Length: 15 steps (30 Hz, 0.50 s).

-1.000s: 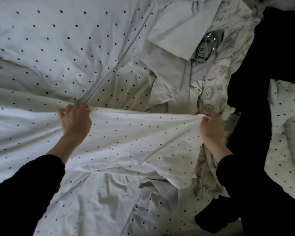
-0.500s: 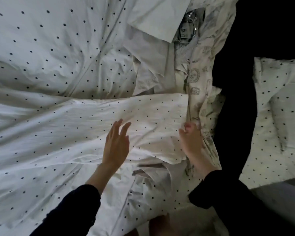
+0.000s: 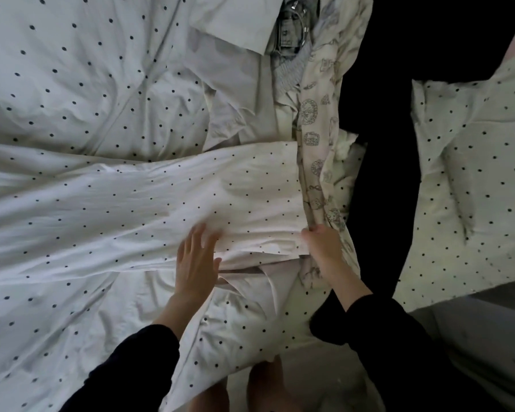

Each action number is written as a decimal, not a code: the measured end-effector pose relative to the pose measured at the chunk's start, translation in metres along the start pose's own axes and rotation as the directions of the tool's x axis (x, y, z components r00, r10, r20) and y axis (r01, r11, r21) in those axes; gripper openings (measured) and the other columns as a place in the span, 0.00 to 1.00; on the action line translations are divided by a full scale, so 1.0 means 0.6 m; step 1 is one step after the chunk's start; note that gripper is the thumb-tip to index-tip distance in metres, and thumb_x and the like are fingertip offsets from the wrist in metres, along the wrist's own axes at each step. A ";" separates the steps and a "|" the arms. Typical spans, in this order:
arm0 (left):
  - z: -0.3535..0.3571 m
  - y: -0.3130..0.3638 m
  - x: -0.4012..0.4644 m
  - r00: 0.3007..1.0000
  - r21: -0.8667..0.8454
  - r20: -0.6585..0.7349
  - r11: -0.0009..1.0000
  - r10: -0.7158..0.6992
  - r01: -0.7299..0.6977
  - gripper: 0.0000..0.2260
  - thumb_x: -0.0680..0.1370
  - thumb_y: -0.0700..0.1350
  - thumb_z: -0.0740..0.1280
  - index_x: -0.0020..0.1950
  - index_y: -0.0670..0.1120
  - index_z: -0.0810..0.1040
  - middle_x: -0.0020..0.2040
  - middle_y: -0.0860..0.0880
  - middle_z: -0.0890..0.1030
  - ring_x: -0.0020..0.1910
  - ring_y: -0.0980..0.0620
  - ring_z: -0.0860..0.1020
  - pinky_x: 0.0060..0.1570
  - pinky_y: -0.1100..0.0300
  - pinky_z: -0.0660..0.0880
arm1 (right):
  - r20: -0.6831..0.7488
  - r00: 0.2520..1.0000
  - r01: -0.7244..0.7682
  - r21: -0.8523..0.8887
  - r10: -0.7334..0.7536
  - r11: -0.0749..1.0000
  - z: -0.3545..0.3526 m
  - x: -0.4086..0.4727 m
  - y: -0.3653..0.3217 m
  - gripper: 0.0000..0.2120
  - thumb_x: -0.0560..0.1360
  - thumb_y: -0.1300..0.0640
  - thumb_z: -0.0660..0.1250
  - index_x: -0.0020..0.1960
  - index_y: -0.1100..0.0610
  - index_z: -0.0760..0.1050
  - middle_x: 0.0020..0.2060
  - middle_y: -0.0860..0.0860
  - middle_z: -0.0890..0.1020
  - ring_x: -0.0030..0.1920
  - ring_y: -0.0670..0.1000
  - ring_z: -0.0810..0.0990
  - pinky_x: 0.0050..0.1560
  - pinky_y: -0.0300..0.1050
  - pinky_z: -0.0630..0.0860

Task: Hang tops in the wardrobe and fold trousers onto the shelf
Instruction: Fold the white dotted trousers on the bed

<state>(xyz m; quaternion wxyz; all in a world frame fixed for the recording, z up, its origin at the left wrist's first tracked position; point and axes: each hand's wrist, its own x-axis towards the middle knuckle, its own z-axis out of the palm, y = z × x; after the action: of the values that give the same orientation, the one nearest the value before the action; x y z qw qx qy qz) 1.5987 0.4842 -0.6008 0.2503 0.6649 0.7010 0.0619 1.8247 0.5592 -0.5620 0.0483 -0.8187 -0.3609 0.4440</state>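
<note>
On top of the white dotted bed cover [image 3: 72, 84], across the middle of it, lies the white garment with small black dots [image 3: 161, 203], now folded over on itself; I judge it to be the trousers, but the pattern is so near to the cover's own that I cannot be fully sure where one cloth ends. A second ago I held this garment stretched between both hands, lifted a little from the cover. Since then it has come down flat, and my left hand [image 3: 197, 257] has let go: its fingers are straight and spread, and the palm presses on the near edge of the garment, slightly blurred, so I think it is smoothing the fold. My right hand [image 3: 323, 243] has its fingers curled and pinches the right end of the garment, at the side of the cover where the other clothes lie. Just beyond that end is a cream cloth printed with grey drawings [image 3: 315, 144], and further to that side a long black garment [image 3: 378, 173] lies over the cover. For the task this means, in my judgement, that one fold is made and is being pressed flat; more folds are still needed before the piece can go to the shelf, which is not visible.
</note>
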 end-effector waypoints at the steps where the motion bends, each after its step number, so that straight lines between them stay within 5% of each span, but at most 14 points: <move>1: 0.005 -0.002 -0.002 1.000 0.038 -0.004 0.999 0.005 -0.005 0.31 0.61 0.36 0.79 0.59 0.47 0.69 0.63 0.37 0.72 0.63 0.35 0.71 0.58 0.40 0.70 | 0.032 0.999 -0.037 0.001 0.037 0.999 -0.004 0.007 0.005 0.09 0.75 0.62 0.62 0.36 0.60 0.73 0.32 0.55 0.74 0.36 0.55 0.73 0.33 0.46 0.67; 4: 0.014 -0.009 -0.017 0.999 0.129 -0.044 0.992 0.000 0.006 0.17 0.64 0.38 0.78 0.49 0.46 0.78 0.60 0.40 0.77 0.62 0.38 0.73 0.59 0.37 0.69 | 0.062 0.990 -0.130 0.034 0.127 0.991 0.004 0.010 0.026 0.13 0.73 0.64 0.61 0.31 0.58 0.65 0.29 0.52 0.69 0.30 0.51 0.67 0.31 0.43 0.61; 6: 0.014 -0.014 -0.029 0.998 0.145 -0.061 0.989 0.001 0.008 0.10 0.64 0.37 0.78 0.41 0.46 0.81 0.56 0.42 0.80 0.60 0.40 0.77 0.59 0.39 0.69 | 0.040 0.986 -0.164 0.042 0.162 0.986 0.014 0.001 0.036 0.09 0.74 0.63 0.60 0.35 0.59 0.68 0.30 0.52 0.70 0.29 0.50 0.67 0.30 0.41 0.62; 8: 0.016 -0.022 -0.041 0.999 0.154 -0.038 0.988 0.020 -0.014 0.13 0.61 0.37 0.80 0.42 0.46 0.83 0.55 0.42 0.81 0.57 0.39 0.78 0.57 0.40 0.72 | 0.067 0.980 -0.193 0.080 0.188 0.978 0.021 -0.012 0.033 0.02 0.75 0.60 0.61 0.46 0.58 0.71 0.33 0.51 0.73 0.31 0.49 0.69 0.28 0.41 0.62; 12: 0.024 -0.032 -0.051 0.997 0.183 0.029 0.981 -0.069 0.062 0.31 0.59 0.36 0.81 0.61 0.45 0.78 0.63 0.38 0.76 0.61 0.36 0.75 0.54 0.37 0.72 | 0.181 0.961 -0.251 0.244 0.211 0.937 0.034 -0.006 0.029 0.25 0.68 0.58 0.72 0.63 0.58 0.69 0.55 0.55 0.78 0.46 0.52 0.76 0.40 0.43 0.73; 15: 0.022 -0.032 -0.051 0.995 0.250 0.056 0.966 -0.084 0.067 0.37 0.58 0.35 0.80 0.66 0.46 0.75 0.66 0.37 0.73 0.65 0.36 0.72 0.57 0.35 0.69 | 0.172 0.964 -0.225 0.143 0.200 0.964 0.034 -0.008 0.022 0.26 0.71 0.60 0.70 0.67 0.62 0.69 0.58 0.56 0.77 0.59 0.57 0.76 0.57 0.46 0.72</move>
<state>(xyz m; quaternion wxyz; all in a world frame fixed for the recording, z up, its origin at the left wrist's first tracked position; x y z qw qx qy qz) 1.5869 0.4496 -0.6119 0.1906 0.6654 0.7194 -0.0579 1.8146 0.5416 -0.5760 0.0376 -0.8088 -0.2363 0.5372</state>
